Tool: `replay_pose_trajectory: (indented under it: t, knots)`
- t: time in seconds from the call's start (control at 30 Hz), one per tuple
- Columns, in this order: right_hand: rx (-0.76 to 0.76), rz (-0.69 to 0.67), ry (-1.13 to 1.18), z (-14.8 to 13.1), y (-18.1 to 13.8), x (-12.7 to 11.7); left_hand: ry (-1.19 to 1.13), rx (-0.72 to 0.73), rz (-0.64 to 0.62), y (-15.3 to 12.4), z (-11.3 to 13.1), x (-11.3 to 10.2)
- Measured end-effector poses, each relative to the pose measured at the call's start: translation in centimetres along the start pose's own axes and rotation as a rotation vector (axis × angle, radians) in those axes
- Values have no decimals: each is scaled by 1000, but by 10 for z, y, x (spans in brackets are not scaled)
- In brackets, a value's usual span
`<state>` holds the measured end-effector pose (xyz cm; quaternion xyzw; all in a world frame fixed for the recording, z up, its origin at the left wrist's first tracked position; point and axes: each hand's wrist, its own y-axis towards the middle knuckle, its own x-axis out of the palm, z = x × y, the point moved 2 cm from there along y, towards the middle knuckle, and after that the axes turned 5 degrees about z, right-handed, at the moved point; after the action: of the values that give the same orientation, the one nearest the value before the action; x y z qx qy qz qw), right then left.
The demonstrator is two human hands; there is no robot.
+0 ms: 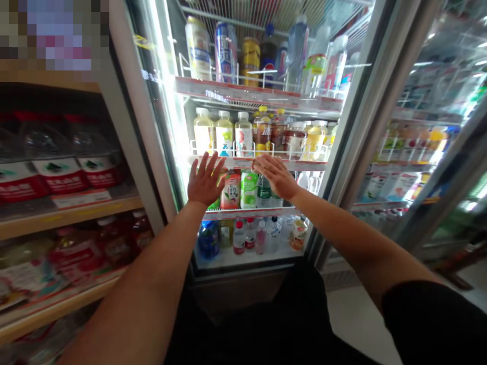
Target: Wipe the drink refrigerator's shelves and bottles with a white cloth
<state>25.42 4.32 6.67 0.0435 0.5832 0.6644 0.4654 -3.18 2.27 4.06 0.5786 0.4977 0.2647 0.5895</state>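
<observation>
glossy plastic bottles (pixel 244 134); white metal wire rack (pixel 243 12); matt wooden shelf (pixel 76 215).

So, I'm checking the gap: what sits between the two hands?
Head view: a red-labelled bottle and a green-labelled bottle, between the left hand and right hand.

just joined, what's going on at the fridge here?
A person stands at an open drinks fridge with both bare arms stretched toward a middle shelf of bottles. The left hand is spread open in front of the shelf's left end, right beside a pink-label bottle. The right hand is open, palm down, just above a dark green bottle. Neither hand grips anything, and contact with the bottles cannot be told.
</observation>
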Motion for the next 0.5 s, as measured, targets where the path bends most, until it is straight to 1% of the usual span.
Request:
replay_pose_trajectory:
  t: [0.1,0.17,0.23,0.33,0.4,0.43,0.5]
  knots:
    - [132,172,-34,18,41,-8,-8,-15,-11,1,1,0]
    - [197,240,-43,22,62,-10,-9,-16,-10,1,1,-1]
    - [198,220,-40,16,74,-8,-4,-5,-3,2,2,-1]
    - [72,88,-32,2,85,-3,-1,11,11,2,2,-1]
    - [4,39,-33,0,95,-2,-1,16,20,1,1,-1]
    - [2,49,-38,3,103,-3,0,17,25,1,1,0]
    - [63,137,-63,10,117,-4,5,19,33,0,0,0]
